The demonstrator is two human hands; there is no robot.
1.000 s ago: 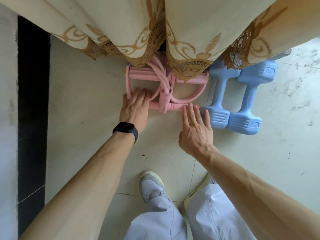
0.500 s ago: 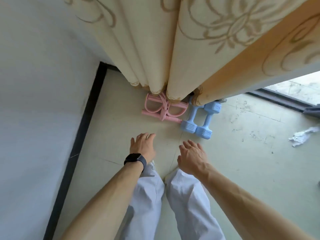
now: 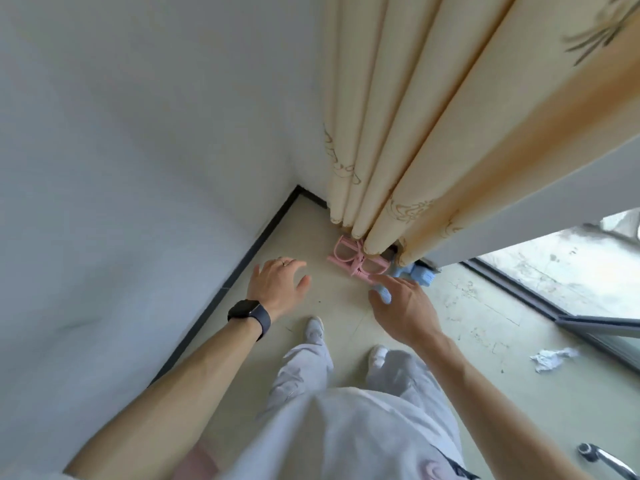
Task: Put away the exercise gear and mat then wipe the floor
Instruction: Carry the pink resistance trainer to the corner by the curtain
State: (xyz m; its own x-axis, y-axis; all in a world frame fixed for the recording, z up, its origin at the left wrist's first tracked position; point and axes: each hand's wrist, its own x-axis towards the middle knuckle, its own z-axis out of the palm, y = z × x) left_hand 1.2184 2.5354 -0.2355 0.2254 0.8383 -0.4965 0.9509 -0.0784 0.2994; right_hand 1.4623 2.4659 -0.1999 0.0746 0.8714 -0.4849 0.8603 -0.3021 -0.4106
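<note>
A pink pedal resistance band (image 3: 353, 259) lies on the floor in the corner, partly under the cream curtain (image 3: 433, 133). Two light blue dumbbells (image 3: 419, 273) lie to its right, half hidden by my right hand and the curtain hem. My left hand (image 3: 277, 284), with a black watch on the wrist, hangs in the air with fingers spread and holds nothing. My right hand (image 3: 405, 306) is also empty, fingers relaxed, well above the gear. No mat is in view.
A white wall (image 3: 138, 168) with a black skirting strip runs along the left. A crumpled white cloth (image 3: 550, 358) lies on the pale tiled floor at the right, near a sliding door track (image 3: 554, 306). A metal handle (image 3: 602, 462) shows at the bottom right.
My hands left the pink band and drew back and up. The view rose far from the floor, so the gear now looks small in the corner.
</note>
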